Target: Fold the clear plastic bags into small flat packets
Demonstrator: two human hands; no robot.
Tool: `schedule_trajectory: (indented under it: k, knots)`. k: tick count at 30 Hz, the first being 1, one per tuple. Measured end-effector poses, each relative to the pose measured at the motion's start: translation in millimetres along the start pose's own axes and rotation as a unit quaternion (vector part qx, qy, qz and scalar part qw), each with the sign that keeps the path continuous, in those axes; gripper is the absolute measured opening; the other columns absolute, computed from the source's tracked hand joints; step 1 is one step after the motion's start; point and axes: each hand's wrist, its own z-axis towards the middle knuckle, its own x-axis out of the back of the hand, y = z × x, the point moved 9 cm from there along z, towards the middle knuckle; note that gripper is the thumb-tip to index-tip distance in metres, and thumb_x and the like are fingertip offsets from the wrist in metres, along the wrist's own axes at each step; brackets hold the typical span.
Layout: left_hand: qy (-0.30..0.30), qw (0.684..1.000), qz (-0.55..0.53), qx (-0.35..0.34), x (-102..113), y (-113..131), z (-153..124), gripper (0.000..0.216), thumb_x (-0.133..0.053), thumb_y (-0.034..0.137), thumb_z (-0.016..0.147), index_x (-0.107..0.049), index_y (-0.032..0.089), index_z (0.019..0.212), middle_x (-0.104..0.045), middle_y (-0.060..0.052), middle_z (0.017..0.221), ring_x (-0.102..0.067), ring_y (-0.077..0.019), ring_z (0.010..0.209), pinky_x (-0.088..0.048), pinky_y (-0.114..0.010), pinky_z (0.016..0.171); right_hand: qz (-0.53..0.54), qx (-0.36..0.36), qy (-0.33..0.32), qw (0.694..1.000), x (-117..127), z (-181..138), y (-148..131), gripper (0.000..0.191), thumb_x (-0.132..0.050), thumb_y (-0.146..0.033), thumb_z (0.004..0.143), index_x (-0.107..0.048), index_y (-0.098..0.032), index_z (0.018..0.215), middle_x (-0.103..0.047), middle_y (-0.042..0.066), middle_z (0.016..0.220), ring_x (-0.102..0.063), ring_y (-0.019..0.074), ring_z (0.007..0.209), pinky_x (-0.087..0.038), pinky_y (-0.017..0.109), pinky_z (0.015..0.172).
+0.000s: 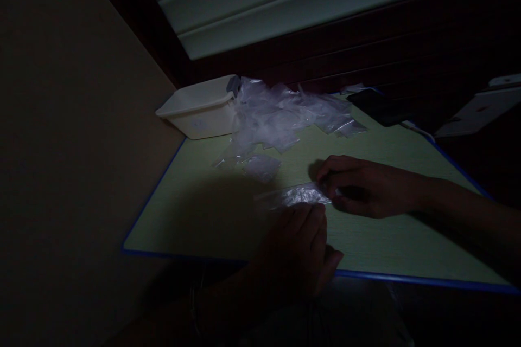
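A narrow clear plastic bag (pixel 301 194) lies on the light green tabletop, crinkled and shiny in the dim light. Fingers of my left hand (pixel 299 244) are pressed together along its near edge, holding it, with the thumb sticking out to the right. My right hand (pixel 364 187) comes in from the right, its fingers curled and closed on the bag's right end. Those fingertips are in shadow. Whether anything is inside the bag I cannot tell. Just beyond it lies a small clear plastic packet (pixel 262 166).
A loose heap of clear plastic bags (pixel 277 114) covers the back of the blue-edged table (pixel 163 227). Beside it on the left stands a cream plastic bin (pixel 203 119). A dark flat object (pixel 378 107) lies at the back right. A wall (pixel 81 146) rises on the left.
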Motion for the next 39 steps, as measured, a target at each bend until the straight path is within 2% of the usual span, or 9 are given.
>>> schedule_trajectory:
  k: [7,13,17,23,28,34,39]
  knots:
    - [0.010,1.000,-0.009,-0.004,-1,0,-1,0.049,-0.045,0.039,0.093,-0.056,0.000,0.121,-0.059,-0.018,0.126,-0.052,-0.0281,0.118,-0.044,-0.040,0.099,-0.014,0.007,-0.004,1.000,-2,-2,1,0.013,-0.061,-0.016,0.081,-0.065,-0.017,0.094,-0.061,0.010,0.107,-0.056,0.0221,0.104,-0.043,0.041,0.091]
    - [0.003,0.999,-0.036,0.023,-1,-5,0,0.048,-0.045,0.039,0.093,-0.056,0.001,0.120,-0.050,-0.021,0.136,-0.047,-0.0288,0.126,-0.042,-0.041,0.104,-0.017,0.019,-0.012,1.000,-3,-4,1,0.013,-0.061,-0.016,0.082,-0.068,-0.017,0.093,-0.059,0.010,0.108,-0.055,0.0207,0.104,-0.043,0.038,0.090]
    - [0.011,0.999,-0.032,0.006,1,-3,0,0.048,-0.046,0.038,0.092,-0.055,0.000,0.121,-0.056,-0.020,0.131,-0.049,-0.0284,0.123,-0.043,-0.042,0.102,-0.016,0.017,-0.013,1.000,-2,-4,0,0.011,-0.061,-0.016,0.082,-0.068,-0.017,0.090,-0.059,0.010,0.109,-0.055,0.0210,0.104,-0.043,0.038,0.090]
    - [0.005,1.000,-0.027,0.007,0,-3,2,0.050,-0.042,0.040,0.094,-0.055,0.000,0.121,-0.057,-0.020,0.130,-0.051,-0.0285,0.121,-0.045,-0.042,0.099,0.000,0.012,-0.006,1.000,-1,-4,2,0.023,-0.064,-0.018,0.081,-0.069,-0.020,0.103,-0.058,0.010,0.114,-0.054,0.0229,0.110,-0.043,0.040,0.093]
    - [0.007,1.000,-0.011,0.001,5,-2,1,0.051,-0.042,0.041,0.094,-0.056,0.000,0.121,-0.057,-0.019,0.131,-0.050,-0.0277,0.122,-0.044,-0.039,0.099,-0.003,0.023,-0.021,1.000,-4,-5,3,0.023,-0.063,-0.018,0.083,-0.071,-0.023,0.103,-0.060,0.009,0.114,-0.055,0.0225,0.108,-0.045,0.040,0.090]
    - [0.004,0.999,0.008,0.044,16,-21,-19,0.055,-0.044,0.049,0.092,-0.057,0.003,0.119,-0.060,-0.018,0.128,-0.053,-0.0275,0.119,-0.045,-0.041,0.099,0.001,0.016,-0.020,1.000,-4,-6,5,0.021,-0.066,-0.020,0.080,-0.073,-0.025,0.100,-0.062,0.008,0.114,-0.058,0.0235,0.106,-0.046,0.040,0.088]
    - [0.021,0.998,0.027,0.059,31,-38,-44,0.044,-0.049,0.039,0.092,-0.058,0.005,0.118,-0.064,-0.017,0.122,-0.057,-0.0273,0.114,-0.047,-0.043,0.096,-0.007,0.019,-0.029,0.999,-6,-7,5,0.021,-0.064,-0.019,0.081,-0.072,-0.024,0.100,-0.060,0.009,0.114,-0.057,0.0224,0.106,-0.046,0.040,0.089]
